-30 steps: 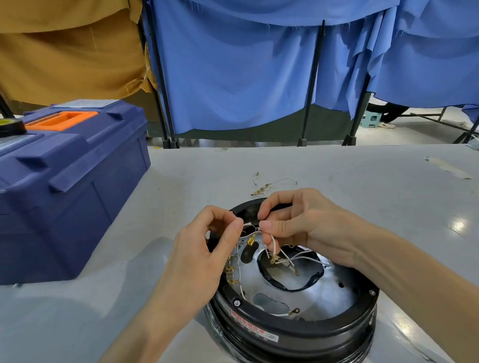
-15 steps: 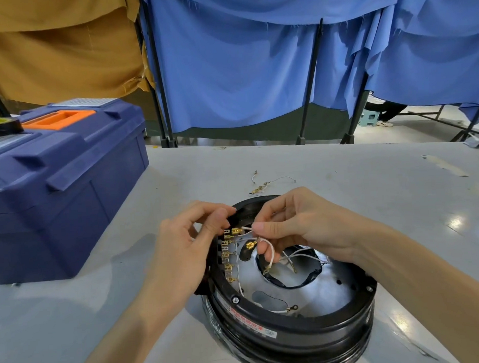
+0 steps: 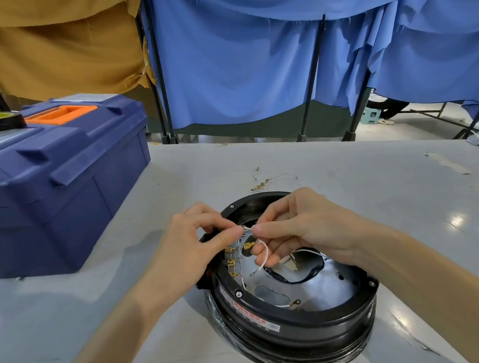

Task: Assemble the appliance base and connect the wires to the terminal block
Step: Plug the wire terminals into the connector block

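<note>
Two hands, the left hand (image 3: 197,238) and right hand (image 3: 302,225), each pinch a white wire (image 3: 266,251) over the round black base (image 3: 292,324) on the grey bench (image 3: 355,182); brass terminals (image 3: 231,263) line its left inner rim.

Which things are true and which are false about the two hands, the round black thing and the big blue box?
1. The left hand and the right hand both pinch a thin white wire above the round black appliance base. True.
2. The big blue plastic toolbox stands to the right of the base. False: it stands on the left.
3. A few small loose wires lie on the grey table beyond the base. True.
4. The base lies inside the toolbox. False: it rests on the table, beside the shut toolbox.
</note>
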Motion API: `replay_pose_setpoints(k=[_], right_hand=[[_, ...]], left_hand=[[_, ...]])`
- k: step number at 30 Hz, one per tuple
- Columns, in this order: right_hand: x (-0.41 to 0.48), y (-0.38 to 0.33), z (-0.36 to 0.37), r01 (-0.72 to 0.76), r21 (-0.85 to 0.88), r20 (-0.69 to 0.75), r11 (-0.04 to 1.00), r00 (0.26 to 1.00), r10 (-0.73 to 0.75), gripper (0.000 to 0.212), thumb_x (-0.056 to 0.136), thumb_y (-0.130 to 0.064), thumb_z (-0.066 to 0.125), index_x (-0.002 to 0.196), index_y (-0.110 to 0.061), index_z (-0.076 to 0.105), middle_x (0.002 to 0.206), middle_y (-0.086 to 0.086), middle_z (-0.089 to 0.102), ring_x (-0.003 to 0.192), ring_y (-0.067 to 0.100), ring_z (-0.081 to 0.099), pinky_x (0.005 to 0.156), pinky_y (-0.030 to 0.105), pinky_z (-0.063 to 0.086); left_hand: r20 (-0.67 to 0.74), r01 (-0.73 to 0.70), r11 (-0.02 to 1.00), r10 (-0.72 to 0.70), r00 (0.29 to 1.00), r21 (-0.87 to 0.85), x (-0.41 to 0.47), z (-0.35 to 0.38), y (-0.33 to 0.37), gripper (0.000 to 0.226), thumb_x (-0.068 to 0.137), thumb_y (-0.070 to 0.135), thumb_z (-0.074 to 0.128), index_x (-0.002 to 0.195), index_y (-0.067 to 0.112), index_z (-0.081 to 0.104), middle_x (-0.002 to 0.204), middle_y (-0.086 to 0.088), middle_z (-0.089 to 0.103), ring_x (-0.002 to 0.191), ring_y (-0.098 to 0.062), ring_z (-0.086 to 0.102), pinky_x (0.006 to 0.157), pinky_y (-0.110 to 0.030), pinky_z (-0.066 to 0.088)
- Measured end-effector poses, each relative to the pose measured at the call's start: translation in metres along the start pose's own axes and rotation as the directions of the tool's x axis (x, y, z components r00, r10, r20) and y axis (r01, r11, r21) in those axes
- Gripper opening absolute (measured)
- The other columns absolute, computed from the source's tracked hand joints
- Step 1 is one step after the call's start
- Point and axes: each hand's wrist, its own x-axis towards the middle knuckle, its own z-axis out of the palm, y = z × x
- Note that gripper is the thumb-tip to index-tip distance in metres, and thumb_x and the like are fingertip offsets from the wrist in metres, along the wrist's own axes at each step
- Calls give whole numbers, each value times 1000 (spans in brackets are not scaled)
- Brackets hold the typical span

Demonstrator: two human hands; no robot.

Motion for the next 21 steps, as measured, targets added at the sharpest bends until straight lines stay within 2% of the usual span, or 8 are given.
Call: replay_pose_setpoints(k=[2,6,8,12,15,17,19,21], right_hand=[[1,1,2,-5,-3,8,1000,1000,5,8,87,-8,72,84,0,73,88,28,72,77,38,73,66,32,60],[2,1,3,3,-7,14,1000,1000,-3,16,88,-15,72,94,1,73,93,25,72,76,38,73,67,33,60],[2,1,3,11,9,33,1000,999,-12,18,88,-17,71,92,0,74,94,25,72,78,38,73,68,32,59],[2,0,2,-11,25,129,1000,992,8,28,89,-24,68,95,3,71,88,21,73,84,35,73,75,32,59],[1,-2,-1,2,34,163,999,987,-7,22,89,-19,67,97,1,70,89,23,71,90,35,71,86,39,58],[-1,-3,-3,36,22,164,999,986,-40,13,88,-14,68,93,-3,71,94,22,71,94,35,70,94,45,55],[-3,-4,-3,90,-57,147,994,986,-81,4,88,-12,69,88,-8,71,97,19,72,98,34,69,94,45,55],[-4,-6,-2,151,-154,111,977,985,-135,5,89,-9,68,85,-9,71,94,16,73,96,30,70,90,40,57]], left_hand=[[19,13,1000,-14,1000,20,0,1,-1,8,76,35,75,68,32,75,80,14,63,80,-2,53,67,-5,32],[27,2,1000,-3,1000,13,-1,1,1,9,76,38,72,68,34,73,82,15,62,84,-3,53,69,-5,31],[1,-23,1000,23,1000,12,-2,2,3,7,73,39,71,67,35,72,80,16,61,84,-5,53,70,-5,31],[-96,-104,994,102,990,-21,-3,4,5,16,72,22,77,66,37,71,78,15,61,83,-7,56,73,-5,32],[-156,-134,988,122,980,-75,-4,5,7,11,68,23,76,68,34,74,78,11,61,79,-3,57,73,-4,34],[-187,-162,983,144,972,-82,-4,6,9,15,68,16,79,70,30,75,76,8,61,77,-1,57,72,-4,35],[-199,-187,980,170,965,-69,-5,6,11,16,68,12,79,72,27,76,77,6,62,77,-1,58,72,-4,37],[-170,-197,977,181,969,-81,-6,4,13,9,68,21,76,75,26,77,76,6,65,77,-2,59,72,-4,36]])
